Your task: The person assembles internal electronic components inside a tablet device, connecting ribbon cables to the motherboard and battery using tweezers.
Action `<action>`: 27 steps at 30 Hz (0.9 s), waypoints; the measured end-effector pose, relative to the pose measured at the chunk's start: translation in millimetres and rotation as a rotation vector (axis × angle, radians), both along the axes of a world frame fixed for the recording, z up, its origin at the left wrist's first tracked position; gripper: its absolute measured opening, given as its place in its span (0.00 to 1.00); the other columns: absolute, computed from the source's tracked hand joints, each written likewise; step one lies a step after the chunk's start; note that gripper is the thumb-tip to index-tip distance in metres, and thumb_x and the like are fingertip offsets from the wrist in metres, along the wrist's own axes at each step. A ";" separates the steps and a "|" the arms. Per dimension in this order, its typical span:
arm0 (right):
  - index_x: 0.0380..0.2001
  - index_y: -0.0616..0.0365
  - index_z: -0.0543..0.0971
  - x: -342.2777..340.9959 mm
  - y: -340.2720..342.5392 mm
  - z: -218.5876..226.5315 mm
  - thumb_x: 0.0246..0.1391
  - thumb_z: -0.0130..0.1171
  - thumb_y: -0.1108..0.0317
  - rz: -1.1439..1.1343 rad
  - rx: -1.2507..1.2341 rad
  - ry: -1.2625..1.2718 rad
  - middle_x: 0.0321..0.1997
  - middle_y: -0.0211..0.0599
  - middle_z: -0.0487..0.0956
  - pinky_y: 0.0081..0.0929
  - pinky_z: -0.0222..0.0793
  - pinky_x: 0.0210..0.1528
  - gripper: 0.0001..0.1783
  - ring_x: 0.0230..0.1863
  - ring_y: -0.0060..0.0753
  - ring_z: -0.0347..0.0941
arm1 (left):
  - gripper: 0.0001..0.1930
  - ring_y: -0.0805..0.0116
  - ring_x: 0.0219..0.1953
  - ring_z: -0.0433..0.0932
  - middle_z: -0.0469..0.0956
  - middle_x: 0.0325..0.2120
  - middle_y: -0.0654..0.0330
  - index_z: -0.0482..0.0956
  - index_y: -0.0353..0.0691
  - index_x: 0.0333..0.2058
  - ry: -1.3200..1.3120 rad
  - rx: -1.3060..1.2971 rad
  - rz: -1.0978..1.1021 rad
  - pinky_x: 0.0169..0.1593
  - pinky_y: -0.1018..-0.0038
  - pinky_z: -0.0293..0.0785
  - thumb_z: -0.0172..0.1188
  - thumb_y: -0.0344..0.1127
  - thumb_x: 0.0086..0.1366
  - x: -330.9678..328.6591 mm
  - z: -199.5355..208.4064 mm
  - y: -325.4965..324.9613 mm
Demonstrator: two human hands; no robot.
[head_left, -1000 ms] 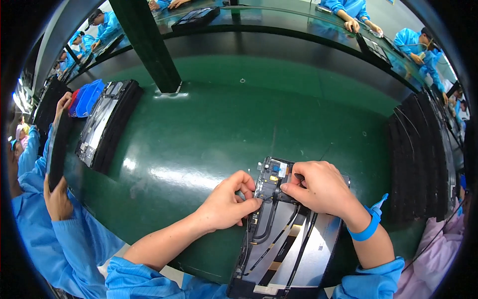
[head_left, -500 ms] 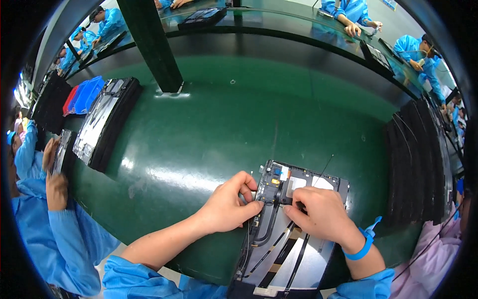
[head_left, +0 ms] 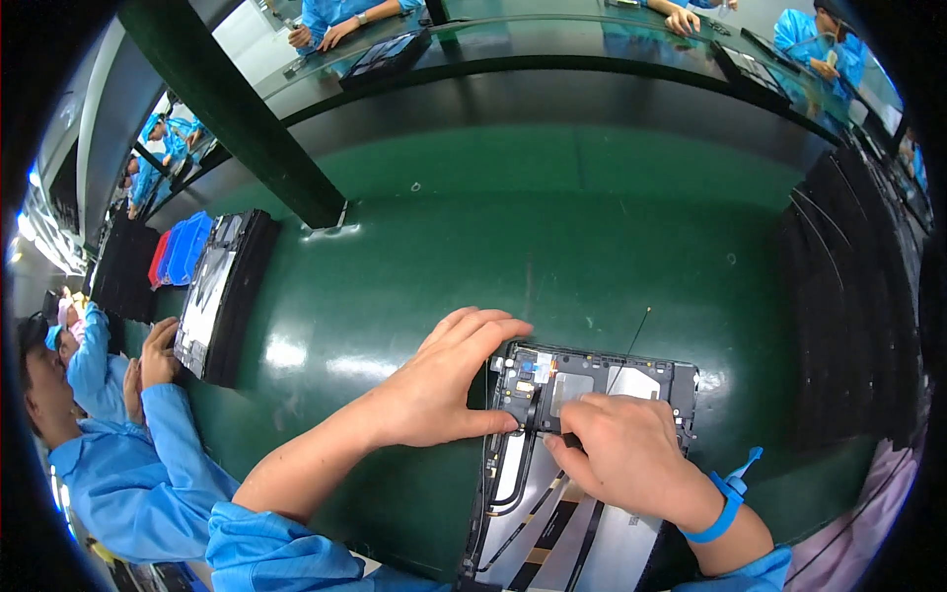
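Note:
An opened tablet-like device (head_left: 513, 464) lies in front of me, with a dark circuit board along its far end, a silver panel below and black cables running across it. My left hand (head_left: 444, 380) is at its far left corner, thumb tip touching the left edge of the board and fingers stretched out over the corner. Above the board, my right hand (head_left: 617, 444) has its fingers curled together; whatever is between them, if anything, is hidden. A thin black wire (head_left: 631, 345) rises from beside the right fingers toward the far edge.
Stacked similar devices stand at left (head_left: 229, 296) and a tall dark stack (head_left: 853, 306) at right. Behind the left stack are blue trays (head_left: 184, 247) and a red tray (head_left: 158, 259). A dark green post (head_left: 247, 128) rises from the green table (head_left: 552, 257). A co-worker's hand (head_left: 158, 355) touches the left stack.
My left fingers have gone from curled at the device's edge to stretched out over its corner. The right hand stays at the board. The view has shifted; the co-worker's hands now reach the left stack.

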State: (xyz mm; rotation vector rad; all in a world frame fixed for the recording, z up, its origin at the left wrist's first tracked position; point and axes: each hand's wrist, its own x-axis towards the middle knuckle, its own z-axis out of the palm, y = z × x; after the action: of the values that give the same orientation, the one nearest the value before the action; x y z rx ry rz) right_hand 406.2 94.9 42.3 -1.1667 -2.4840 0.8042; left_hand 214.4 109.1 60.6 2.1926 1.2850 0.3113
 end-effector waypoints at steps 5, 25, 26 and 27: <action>0.14 0.58 0.69 -1.3 -1.5 1.2 0.38 0.52 0.63 -0.003 0.000 0.005 0.17 0.34 0.70 0.30 0.61 0.17 0.10 0.18 0.37 0.68 | 0.38 0.53 0.53 0.52 0.57 0.48 0.50 0.54 0.40 0.49 0.036 -0.048 -0.132 0.55 0.62 0.44 0.62 0.38 0.38 0.5 3.6 10.5; 0.14 0.59 0.70 -0.2 -0.9 0.7 0.37 0.52 0.64 0.006 0.020 0.002 0.16 0.35 0.70 0.30 0.62 0.17 0.10 0.18 0.37 0.69 | 0.39 0.52 0.47 0.60 0.61 0.44 0.47 0.45 0.41 0.53 0.258 -0.251 -0.311 0.49 0.66 0.58 0.58 0.30 0.42 24.0 22.9 21.9; 0.14 0.59 0.70 -0.1 -0.6 0.4 0.37 0.52 0.64 0.002 0.019 0.002 0.16 0.35 0.70 0.30 0.62 0.17 0.10 0.18 0.37 0.69 | 0.39 0.52 0.47 0.60 0.61 0.44 0.47 0.45 0.41 0.53 0.258 -0.252 -0.315 0.49 0.66 0.58 0.58 0.30 0.42 18.0 19.0 21.1; 0.14 0.59 0.70 0.0 -0.5 0.9 0.37 0.52 0.64 0.009 0.013 -0.011 0.16 0.35 0.70 0.30 0.62 0.17 0.10 0.19 0.37 0.69 | 0.40 0.53 0.48 0.59 0.60 0.45 0.47 0.45 0.41 0.53 0.157 -0.270 -0.255 0.50 0.67 0.56 0.59 0.30 0.42 12.8 16.0 18.3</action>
State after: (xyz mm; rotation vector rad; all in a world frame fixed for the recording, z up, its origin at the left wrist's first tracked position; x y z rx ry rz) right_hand 406.2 94.3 43.2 -1.1600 -2.5010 0.7855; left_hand 227.3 127.5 76.7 2.1456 1.0411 -0.1298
